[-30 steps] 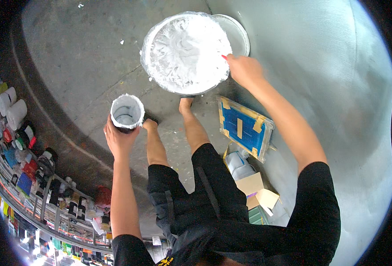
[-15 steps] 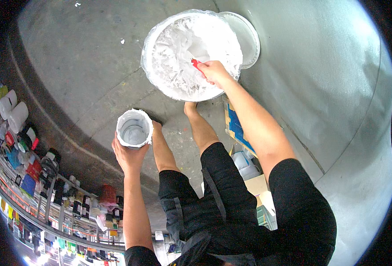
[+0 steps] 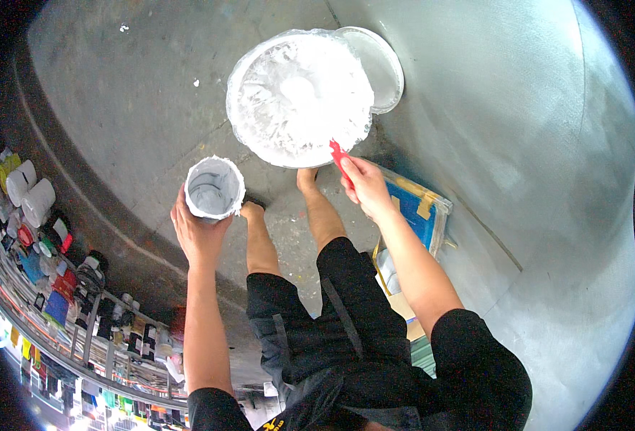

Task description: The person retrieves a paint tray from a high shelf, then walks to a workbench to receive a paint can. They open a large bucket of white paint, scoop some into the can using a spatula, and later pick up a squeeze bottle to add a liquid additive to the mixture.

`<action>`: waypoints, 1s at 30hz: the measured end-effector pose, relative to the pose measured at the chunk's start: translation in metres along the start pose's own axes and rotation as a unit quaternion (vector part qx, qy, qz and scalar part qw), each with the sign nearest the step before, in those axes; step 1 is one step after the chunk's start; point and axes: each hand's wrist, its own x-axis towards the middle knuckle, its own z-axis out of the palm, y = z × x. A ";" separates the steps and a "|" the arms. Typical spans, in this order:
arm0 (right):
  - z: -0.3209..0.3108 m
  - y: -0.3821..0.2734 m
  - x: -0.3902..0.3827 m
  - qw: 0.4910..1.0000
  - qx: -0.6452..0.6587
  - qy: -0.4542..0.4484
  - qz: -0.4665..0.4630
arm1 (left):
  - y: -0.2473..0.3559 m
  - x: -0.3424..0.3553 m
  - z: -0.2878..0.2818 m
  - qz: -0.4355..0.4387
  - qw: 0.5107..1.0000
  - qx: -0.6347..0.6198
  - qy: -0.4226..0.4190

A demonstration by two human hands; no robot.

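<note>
My left hand [image 3: 200, 224] grips a small round container [image 3: 214, 188] with white smears round its rim. My right hand [image 3: 360, 179] holds a red-handled tool [image 3: 337, 152], upright at the near right edge of a large plastic-lined tub [image 3: 289, 93] full of bright white paste. Whether the tool's tip touches the paste I cannot tell. A round translucent lid [image 3: 383, 61] lies partly behind the tub, to its right.
My legs and feet are below the tub on the concrete floor [image 3: 131, 108]. A blue taped frame [image 3: 414, 224] and cardboard lie to the right, near a pale curved surface [image 3: 533, 144]. Several containers and bottles [image 3: 37, 202] line the left.
The red tool in my right hand has come from over the middle of the paste back to the tub's near edge. My left hand with the container has shifted only slightly.
</note>
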 end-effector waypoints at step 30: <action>-0.043 -0.170 -0.201 0.693 -0.610 0.019 -0.382 | 0.087 0.055 0.009 0.003 0.996 -0.081 -0.042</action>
